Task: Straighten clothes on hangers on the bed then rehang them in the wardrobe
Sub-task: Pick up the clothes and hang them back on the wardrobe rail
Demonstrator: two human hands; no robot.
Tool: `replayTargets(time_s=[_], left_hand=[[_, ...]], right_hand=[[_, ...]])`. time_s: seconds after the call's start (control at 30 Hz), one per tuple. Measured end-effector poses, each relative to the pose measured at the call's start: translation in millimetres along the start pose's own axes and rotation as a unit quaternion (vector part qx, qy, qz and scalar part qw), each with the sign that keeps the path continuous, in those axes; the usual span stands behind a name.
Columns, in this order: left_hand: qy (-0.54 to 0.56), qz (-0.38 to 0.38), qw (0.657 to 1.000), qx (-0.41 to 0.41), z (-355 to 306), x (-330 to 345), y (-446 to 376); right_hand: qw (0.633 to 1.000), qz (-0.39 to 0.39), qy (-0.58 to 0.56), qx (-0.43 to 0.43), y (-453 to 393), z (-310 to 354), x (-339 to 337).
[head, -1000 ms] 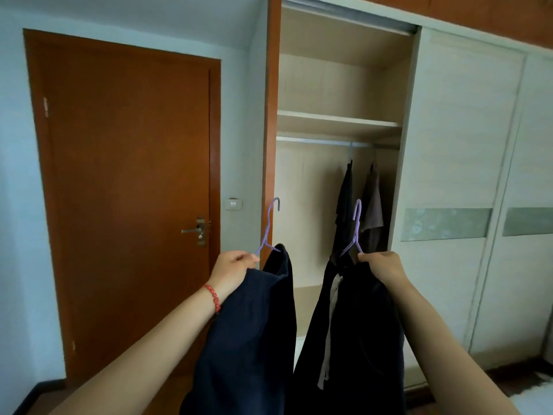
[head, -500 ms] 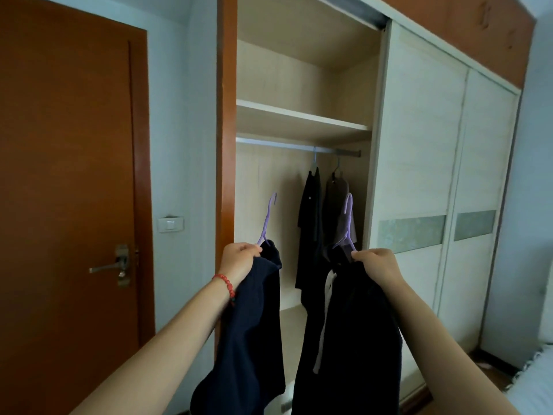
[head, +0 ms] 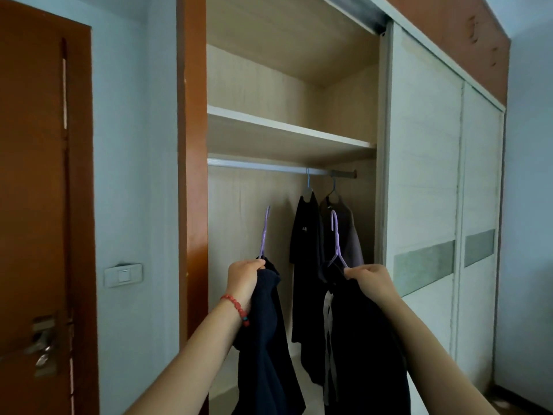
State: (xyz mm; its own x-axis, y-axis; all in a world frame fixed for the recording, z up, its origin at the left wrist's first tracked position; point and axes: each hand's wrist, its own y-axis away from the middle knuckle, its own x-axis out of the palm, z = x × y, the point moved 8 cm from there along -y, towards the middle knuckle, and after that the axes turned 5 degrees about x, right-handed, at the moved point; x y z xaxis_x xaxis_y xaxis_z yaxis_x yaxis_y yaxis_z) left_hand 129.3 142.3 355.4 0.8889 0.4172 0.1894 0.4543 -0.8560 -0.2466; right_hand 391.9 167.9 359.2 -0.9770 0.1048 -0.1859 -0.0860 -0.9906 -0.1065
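My left hand (head: 244, 280) grips a purple hanger (head: 265, 232) at its neck, with a dark navy garment (head: 266, 348) hanging from it. My right hand (head: 369, 281) grips a second purple hanger (head: 335, 238) that carries a black garment (head: 365, 354) with a white cord. Both hooks point up, below the silver rail (head: 260, 166) of the open wardrobe. On that rail, to the right, hang a black garment (head: 306, 265) and a grey-brown garment (head: 350, 235) on their own hangers.
A shelf (head: 284, 130) sits just above the rail. The wardrobe's brown left post (head: 191, 175) stands beside my left arm. White sliding doors (head: 425, 175) cover the right side. A brown room door (head: 36, 205) and a wall switch (head: 123, 274) lie to the left.
I have come closer to the wardrobe and the view has swung right. Both hands still hold their hangers, now nearer the opening and slightly higher toward the rail.
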Motion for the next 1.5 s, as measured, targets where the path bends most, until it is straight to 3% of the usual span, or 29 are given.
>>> replayTargets(time_s=[0.3,0.77,1.07,1.3,1.5], left_hand=[[-0.014,-0.014,1.0,0.005,22.8,19.6,-114.7],[0.064,-0.051,0.995,0.05,26.7,48.5,-204.7],[0.022,-0.1,0.99,0.095,13.7,63.6,-264.6],[-0.029,-0.14,0.981,0.133,-19.2,84.6,-300.1],[-0.005,-0.174,0.969,0.172,-41.8,90.9,-310.6]], right_hand=[[0.999,-0.051,0.005,-0.011,-76.5,26.4,29.4],[0.999,-0.011,-0.043,-0.02,-176.4,52.0,78.9],[0.996,0.042,-0.06,-0.058,-275.8,70.7,101.2],[0.986,0.125,-0.066,-0.085,-347.9,100.5,116.3],[0.975,0.171,-0.05,-0.13,-380.5,133.3,127.4]])
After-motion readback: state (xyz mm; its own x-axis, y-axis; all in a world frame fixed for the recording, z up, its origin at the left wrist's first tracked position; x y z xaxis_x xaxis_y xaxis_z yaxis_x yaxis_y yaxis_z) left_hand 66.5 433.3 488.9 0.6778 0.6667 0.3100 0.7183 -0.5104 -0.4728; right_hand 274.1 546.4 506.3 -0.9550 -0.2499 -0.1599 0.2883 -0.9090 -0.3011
